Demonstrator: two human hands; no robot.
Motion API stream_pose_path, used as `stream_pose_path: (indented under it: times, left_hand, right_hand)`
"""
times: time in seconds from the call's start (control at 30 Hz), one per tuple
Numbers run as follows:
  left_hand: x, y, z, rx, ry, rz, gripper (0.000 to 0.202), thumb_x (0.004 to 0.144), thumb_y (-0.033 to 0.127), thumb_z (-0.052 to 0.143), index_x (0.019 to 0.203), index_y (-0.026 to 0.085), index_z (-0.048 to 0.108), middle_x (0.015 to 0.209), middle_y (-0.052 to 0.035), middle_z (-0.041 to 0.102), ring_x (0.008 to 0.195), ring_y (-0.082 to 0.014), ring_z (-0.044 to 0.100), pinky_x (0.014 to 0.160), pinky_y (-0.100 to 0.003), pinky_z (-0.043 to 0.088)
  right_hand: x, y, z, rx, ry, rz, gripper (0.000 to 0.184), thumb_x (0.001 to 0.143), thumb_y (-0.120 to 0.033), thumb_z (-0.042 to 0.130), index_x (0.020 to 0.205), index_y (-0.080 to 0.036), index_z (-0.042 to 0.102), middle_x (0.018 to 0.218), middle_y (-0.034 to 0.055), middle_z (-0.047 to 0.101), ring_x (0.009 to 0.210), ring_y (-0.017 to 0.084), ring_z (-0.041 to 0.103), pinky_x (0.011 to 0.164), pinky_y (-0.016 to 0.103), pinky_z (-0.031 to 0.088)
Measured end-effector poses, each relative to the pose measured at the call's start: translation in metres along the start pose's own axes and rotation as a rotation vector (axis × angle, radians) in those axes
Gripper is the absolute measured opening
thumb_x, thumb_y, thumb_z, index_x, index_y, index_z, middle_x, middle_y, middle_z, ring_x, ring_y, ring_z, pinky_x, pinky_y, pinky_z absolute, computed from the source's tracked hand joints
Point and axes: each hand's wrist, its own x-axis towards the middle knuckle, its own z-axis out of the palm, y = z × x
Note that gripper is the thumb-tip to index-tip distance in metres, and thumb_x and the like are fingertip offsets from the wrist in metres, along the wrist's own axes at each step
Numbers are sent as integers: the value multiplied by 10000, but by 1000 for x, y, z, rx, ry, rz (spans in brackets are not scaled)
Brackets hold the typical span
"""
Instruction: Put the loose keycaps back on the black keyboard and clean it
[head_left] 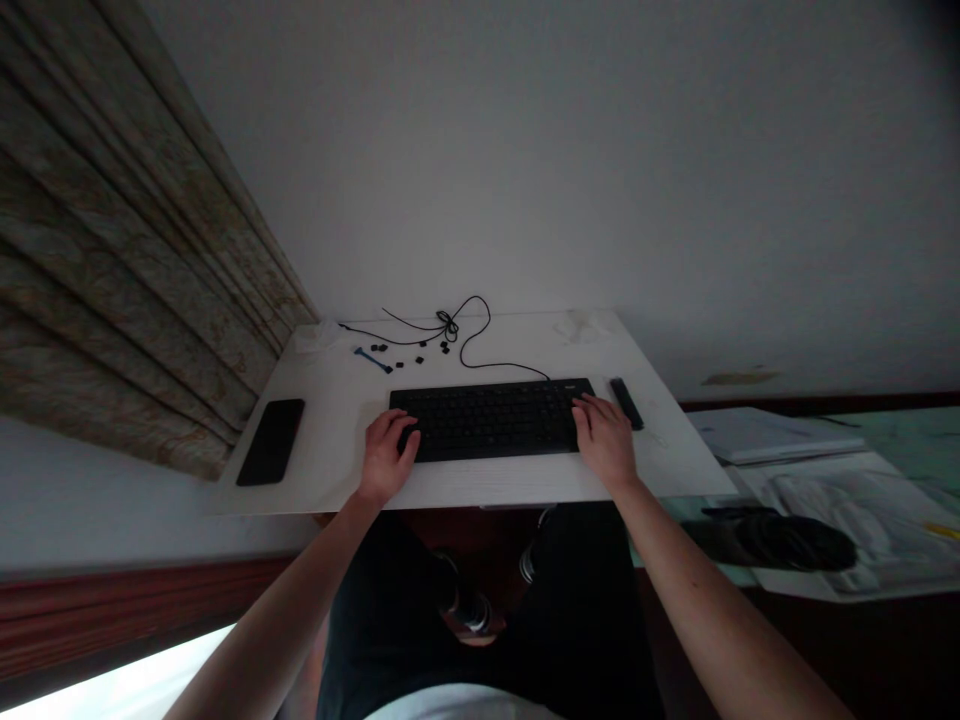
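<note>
A black keyboard (491, 418) lies across the middle of a small white table (337, 400). My left hand (388, 455) grips the keyboard's left end, thumb on the keys and fingers curled round the edge. My right hand (604, 438) rests on the keyboard's right end with its fingers spread over the keys. The keyboard's black cable (480, 335) runs back to a tangle at the table's far side. Several loose black keycaps (420, 348) and a small blue tool (372, 358) lie behind the keyboard.
A black phone (271, 440) lies at the table's left edge. A slim black bar (626, 403) sits right of the keyboard. A curtain (127, 260) hangs at the left. Papers (772, 435) and a dark object (780, 540) cover a surface to the right.
</note>
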Motion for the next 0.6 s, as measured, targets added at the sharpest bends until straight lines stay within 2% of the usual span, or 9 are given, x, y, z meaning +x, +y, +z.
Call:
stream_pose_path:
  times: [0.13, 0.27, 0.4, 0.6]
  left_hand:
    - [8, 15, 14, 210, -193, 177, 323, 973, 329, 513, 1252, 220, 635, 1305, -128, 629, 1238, -279, 573, 1156, -540, 350]
    - [25, 28, 31, 289, -280, 173, 390, 1002, 367, 454, 1327, 209, 599, 1359, -147, 616, 1301, -289, 537, 1202, -562, 271]
    - [29, 35, 44, 306, -266, 150, 417, 1006, 407, 433, 1318, 197, 614, 1342, -167, 634, 1298, -320, 542, 1194, -585, 267]
    - [19, 37, 54, 327, -198, 144, 467, 1007, 409, 413, 1353, 155, 598, 1386, -199, 609, 1345, -353, 513, 1178, -595, 293]
  right_hand:
    - [1, 2, 1, 17, -15, 1, 457, 1041, -404, 352, 1112, -160, 732, 1190, 152, 728, 1170, 298, 624, 1036, 505, 458]
    - [3, 3, -2, 60, 29, 40, 487, 1049, -384, 286, 1157, -160, 704, 1213, 149, 714, 1171, 284, 624, 1029, 488, 463]
    - [2, 4, -5, 129, 181, 143, 510, 1047, -390, 248, 1201, -147, 669, 1176, 170, 711, 1131, 294, 631, 999, 490, 474]
    - [0, 7, -6, 196, 183, 221, 565, 1057, -416, 218, 1061, -157, 720, 1058, 159, 733, 1045, 281, 652, 973, 460, 488]
